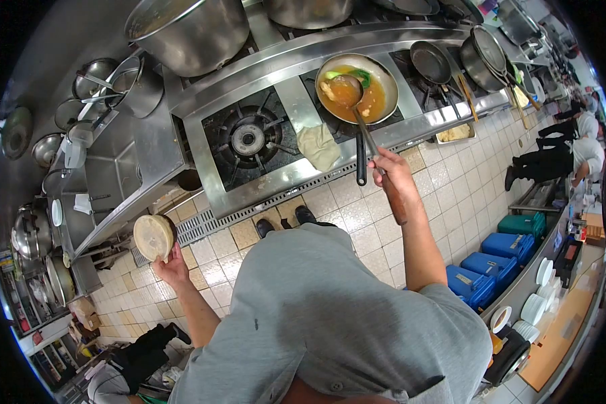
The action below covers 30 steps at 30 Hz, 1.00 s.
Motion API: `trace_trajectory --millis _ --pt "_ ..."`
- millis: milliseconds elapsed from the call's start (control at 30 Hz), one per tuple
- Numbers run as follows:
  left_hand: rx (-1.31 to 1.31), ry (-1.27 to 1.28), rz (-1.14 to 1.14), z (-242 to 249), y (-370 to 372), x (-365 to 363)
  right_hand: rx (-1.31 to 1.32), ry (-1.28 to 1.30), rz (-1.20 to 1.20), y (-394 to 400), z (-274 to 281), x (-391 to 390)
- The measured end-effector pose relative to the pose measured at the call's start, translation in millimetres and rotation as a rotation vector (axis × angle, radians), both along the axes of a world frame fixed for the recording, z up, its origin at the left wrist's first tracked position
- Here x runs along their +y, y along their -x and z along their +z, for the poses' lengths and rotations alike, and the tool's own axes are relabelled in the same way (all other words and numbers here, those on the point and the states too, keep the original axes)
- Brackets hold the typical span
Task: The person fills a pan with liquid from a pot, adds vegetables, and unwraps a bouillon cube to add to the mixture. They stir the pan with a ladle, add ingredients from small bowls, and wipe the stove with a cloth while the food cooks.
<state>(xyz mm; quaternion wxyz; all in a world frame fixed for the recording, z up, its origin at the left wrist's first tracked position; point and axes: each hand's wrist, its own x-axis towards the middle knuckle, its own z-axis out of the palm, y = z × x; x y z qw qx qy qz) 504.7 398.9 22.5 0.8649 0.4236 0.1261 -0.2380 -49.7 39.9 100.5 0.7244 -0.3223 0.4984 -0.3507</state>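
Observation:
My right hand [393, 174] is closed around the handle of a ladle [364, 126]. The ladle's bowl rests in a frying pan [388, 74] of orange-brown sauce, with green leafy vegetable and pale pieces in it. The pan's black handle [361, 161] points toward me, close to my hand but not in it. Off to the left, over the floor, my left hand [173, 268] grips the edge of a round, pale tub [153, 237]. What the tub holds, if anything, I cannot make out. A folded beige cloth [318, 147] lies on the stove's front edge, left of the pan.
An unlit burner [248, 139] is left of the pan, with a large stockpot [188, 40] behind. A dark skillet [431, 62] sits to the right. A metal sink [122, 168] holds the left side. Blue bins [486, 268] stand at right; other people [586, 145] are farther off.

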Motion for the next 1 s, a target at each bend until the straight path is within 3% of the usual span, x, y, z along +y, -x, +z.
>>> trace_trajectory --millis 200,633,733,900,1000 --pt "-0.009 -0.024 -0.007 2 -5 -5 -0.25 -0.11 -0.062 14 4 3" --pt "-0.027 -0.027 -0.065 2 -7 -20 0.002 0.011 -0.13 14 8 22" --pt "-0.027 -0.05 -0.073 4 -6 -25 -0.069 -0.013 -0.182 16 9 24" --pt "-0.041 -0.052 -0.082 5 -4 -28 -0.554 -0.172 -0.228 35 -2 19" --pt "-0.035 -0.046 -0.084 5 -5 -27 -0.429 -0.131 -0.252 29 -3 24"
